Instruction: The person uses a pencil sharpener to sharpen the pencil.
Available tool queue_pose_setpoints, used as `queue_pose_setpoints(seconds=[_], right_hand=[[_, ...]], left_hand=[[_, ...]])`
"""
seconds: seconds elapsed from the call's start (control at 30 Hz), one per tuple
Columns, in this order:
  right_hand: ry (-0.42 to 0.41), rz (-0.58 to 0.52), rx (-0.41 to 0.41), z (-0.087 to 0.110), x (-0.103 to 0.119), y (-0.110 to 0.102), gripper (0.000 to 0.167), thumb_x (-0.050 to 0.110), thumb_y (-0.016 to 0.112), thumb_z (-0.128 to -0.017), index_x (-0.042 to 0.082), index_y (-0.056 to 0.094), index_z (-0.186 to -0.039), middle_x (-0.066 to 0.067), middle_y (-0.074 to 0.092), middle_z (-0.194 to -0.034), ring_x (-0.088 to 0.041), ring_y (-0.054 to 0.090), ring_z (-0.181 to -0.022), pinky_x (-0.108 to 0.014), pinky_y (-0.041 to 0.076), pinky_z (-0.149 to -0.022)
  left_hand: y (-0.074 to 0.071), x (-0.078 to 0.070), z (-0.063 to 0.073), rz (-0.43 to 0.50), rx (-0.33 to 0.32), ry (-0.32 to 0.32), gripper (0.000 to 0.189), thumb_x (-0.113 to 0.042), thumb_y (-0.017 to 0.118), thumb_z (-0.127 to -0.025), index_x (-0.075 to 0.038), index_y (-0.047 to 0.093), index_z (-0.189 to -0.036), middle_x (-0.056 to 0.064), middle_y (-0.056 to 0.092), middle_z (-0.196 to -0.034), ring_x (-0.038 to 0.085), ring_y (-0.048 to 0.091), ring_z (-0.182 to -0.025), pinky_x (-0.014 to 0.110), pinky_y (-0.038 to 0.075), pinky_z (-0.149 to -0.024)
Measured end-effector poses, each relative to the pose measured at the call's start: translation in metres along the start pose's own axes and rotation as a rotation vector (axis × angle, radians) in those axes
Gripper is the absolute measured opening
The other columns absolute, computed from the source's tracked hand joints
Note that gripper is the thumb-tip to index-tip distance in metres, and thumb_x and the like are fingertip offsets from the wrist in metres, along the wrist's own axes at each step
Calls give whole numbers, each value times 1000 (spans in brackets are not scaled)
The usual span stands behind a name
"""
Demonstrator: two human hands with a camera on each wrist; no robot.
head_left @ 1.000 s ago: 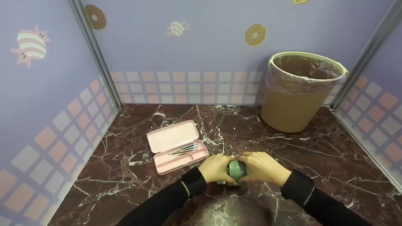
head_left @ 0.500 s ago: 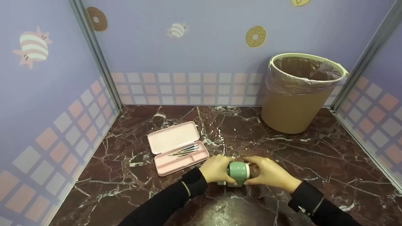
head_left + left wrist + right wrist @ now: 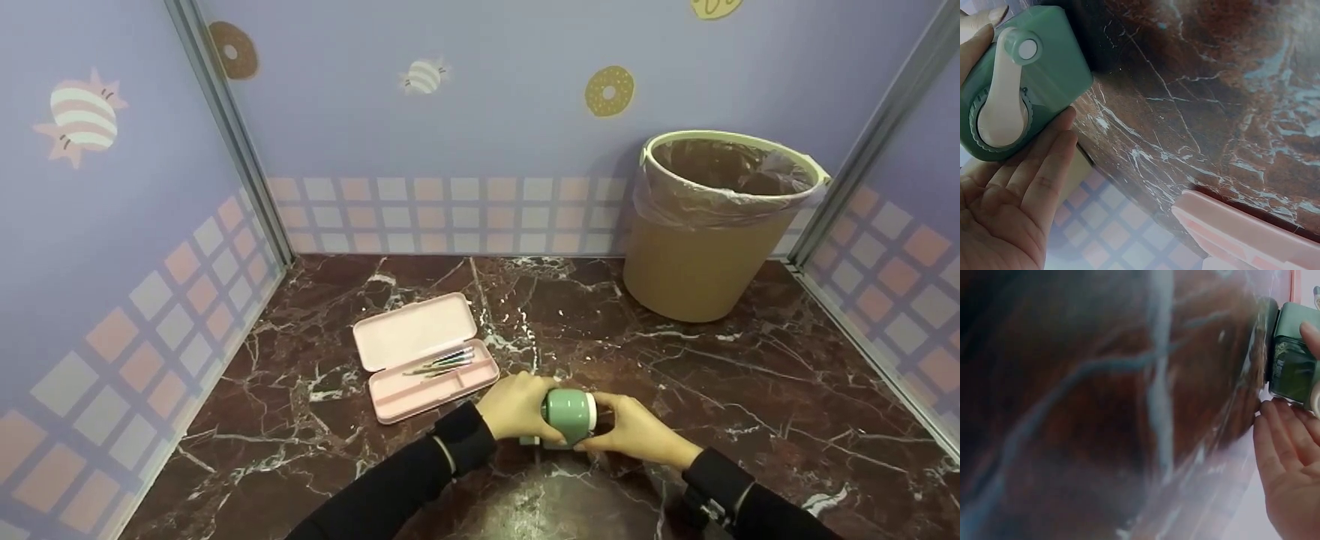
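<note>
A green pencil sharpener sits on the marble-patterned surface at the front middle. My left hand grips its left end, thumb on the near side and fingers on the far side. The cream crank handle faces the left wrist camera. My right hand holds the other end by the white rim, with fingers behind and thumb in front. In the right wrist view, the sharpener's dark see-through drawer shows above the right fingers. Part of the sharpener's left end is hidden under the left hand.
Left of the hands lies a pink pencil case, lid raised, with several pencils inside. A tan waste bin with a plastic liner stands at the back right. Patterned panels enclose the back and sides.
The right hand has drawn back from over the sharpener's right end, uncovering its green body and white rim, then come slightly nearer the rim again. The left hand keeps its grip.
</note>
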State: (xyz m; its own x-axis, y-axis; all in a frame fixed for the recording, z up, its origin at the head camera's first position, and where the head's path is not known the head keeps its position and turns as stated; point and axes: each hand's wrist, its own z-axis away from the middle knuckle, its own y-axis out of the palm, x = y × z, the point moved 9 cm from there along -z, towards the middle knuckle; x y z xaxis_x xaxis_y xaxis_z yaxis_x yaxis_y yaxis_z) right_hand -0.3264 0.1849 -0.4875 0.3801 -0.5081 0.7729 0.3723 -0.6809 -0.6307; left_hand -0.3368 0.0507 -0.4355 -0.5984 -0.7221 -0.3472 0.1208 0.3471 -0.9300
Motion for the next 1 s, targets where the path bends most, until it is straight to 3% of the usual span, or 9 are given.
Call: queue_pose_setpoints(seconds=[0.23, 0.6, 1.0], right_hand=[[-4, 54, -10, -4, -3, -2, 62, 36, 90, -76, 9, 66, -126, -5, 75, -116, -6, 70, -100, -22, 58, -86], [-83, 126, 10, -12, 0, -5, 59, 32, 92, -72, 10, 68, -121, 0, 76, -109, -6, 72, -95, -24, 59, -84], [-118, 164, -15, -11, 3, -8, 52, 29, 93, -70, 12, 70, -113, 2, 77, -102, -3, 71, -90, -24, 60, -81]], left_hand=[[0, 0, 0, -5, -3, 10, 52, -43, 96, -61, -14, 73, -98, -1, 77, -84, 6, 60, -63, 19, 49, -59], [-1, -2, 0, 5, 16, 19, 50, -40, 96, -62, -12, 73, -98, 0, 77, -85, 5, 57, -62, 17, 46, -58], [1, -1, -2, 10, 39, 24, 54, -40, 96, -62, -13, 74, -103, 0, 77, -88, 5, 59, -64, 17, 47, -59]])
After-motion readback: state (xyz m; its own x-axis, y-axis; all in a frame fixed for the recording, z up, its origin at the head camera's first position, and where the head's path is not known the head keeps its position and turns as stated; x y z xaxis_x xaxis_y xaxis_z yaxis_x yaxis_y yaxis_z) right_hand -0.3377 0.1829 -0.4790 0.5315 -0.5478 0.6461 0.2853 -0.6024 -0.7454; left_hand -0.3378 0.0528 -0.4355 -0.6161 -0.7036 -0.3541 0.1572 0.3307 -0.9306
